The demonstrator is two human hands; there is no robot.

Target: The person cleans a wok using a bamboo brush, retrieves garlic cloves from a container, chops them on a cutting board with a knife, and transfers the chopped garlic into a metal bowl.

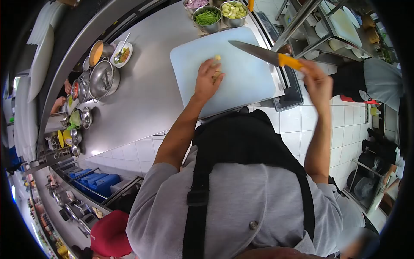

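Note:
My left hand (208, 80) is at the middle of a pale blue cutting board (246, 90), its fingers closed around a small yellowish-brown piece (216, 74). Another small pale yellow piece (217, 57) lies by its fingertips. Off the board's right side, my right hand (318, 82) grips the orange handle of a knife (263, 53). The long blade points left over the board's upper right part, clear of my left hand.
Metal tubs of green strips (207, 18) and pale green chunks (233, 10) stand beyond the board. A white dish with a spoon (122, 54) and metal bowls (101, 79) sit at left. People stand nearby at right (381, 80) and lower left (111, 235).

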